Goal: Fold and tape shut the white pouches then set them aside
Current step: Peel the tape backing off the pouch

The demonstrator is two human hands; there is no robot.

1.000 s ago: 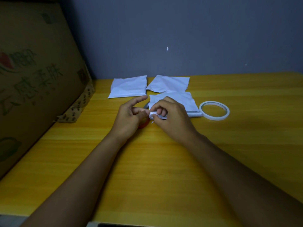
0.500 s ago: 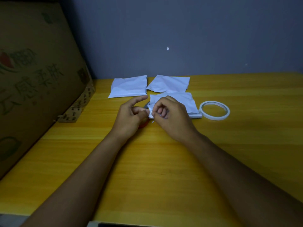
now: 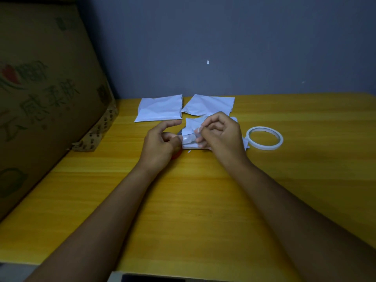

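A white pouch (image 3: pixel 192 125) lies on the yellow table (image 3: pixel 203 200) under both hands. Between the hands stretches a short clear strip of tape (image 3: pixel 189 138) just above the pouch. My left hand (image 3: pixel 160 143) pinches its left end with thumb and fingers, index finger extended. My right hand (image 3: pixel 221 135) pinches the right end with curled fingers. Two more white pouches, one on the left (image 3: pixel 159 108) and one on the right (image 3: pixel 210 104), lie flat behind. A white tape roll (image 3: pixel 264 138) sits to the right of my right hand.
A large cardboard box (image 3: pixel 44 98) leans along the table's left side. A grey wall (image 3: pixel 223 43) stands directly behind the pouches. A red object (image 3: pixel 176 155) peeks out below my left hand. A dark item (image 3: pixel 150 278) sits at the table's near edge.
My hands have drawn apart, and the tape strip now shows stretched between them. My right hand has lifted slightly over the pouch.
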